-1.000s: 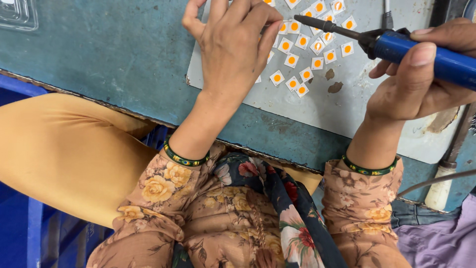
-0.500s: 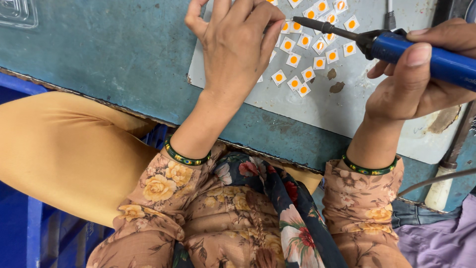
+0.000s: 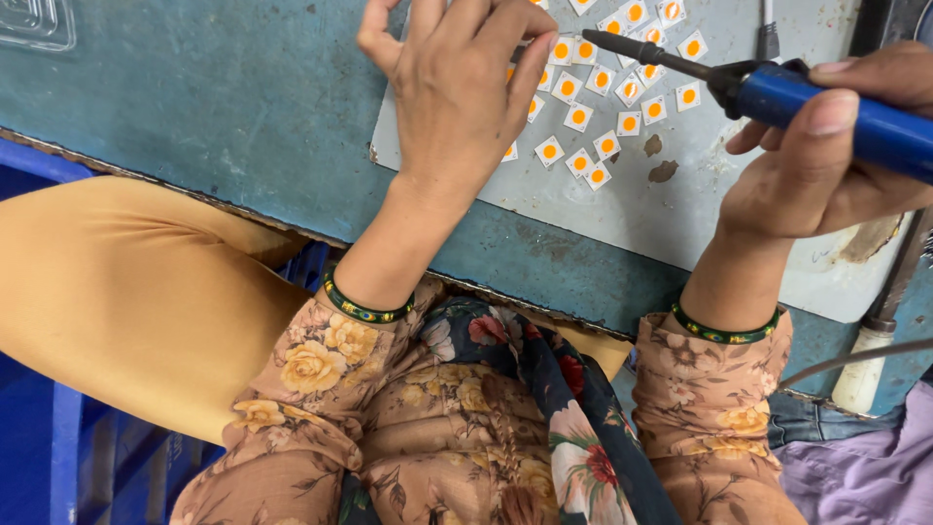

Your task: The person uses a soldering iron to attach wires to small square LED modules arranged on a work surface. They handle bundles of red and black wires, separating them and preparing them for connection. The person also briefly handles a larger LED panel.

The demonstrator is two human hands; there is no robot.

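Right hand [image 3: 826,165] fingers clenched round blue soldering iron [image 3: 777,92], long axis near-horizontal, tip pointing left; left hand [image 3: 457,87] grip unclear.

Worn teal bench [image 3: 224,117] — a grey sheet [image 3: 622,209] and a white-handled tool [image 3: 880,335] lie on it.

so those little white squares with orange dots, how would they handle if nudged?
The white squares look thin and flat, so probably very light and quick to slide on the smooth grey plate. They likely won't roll. Lying close together, a nudged one may shift neighbours.
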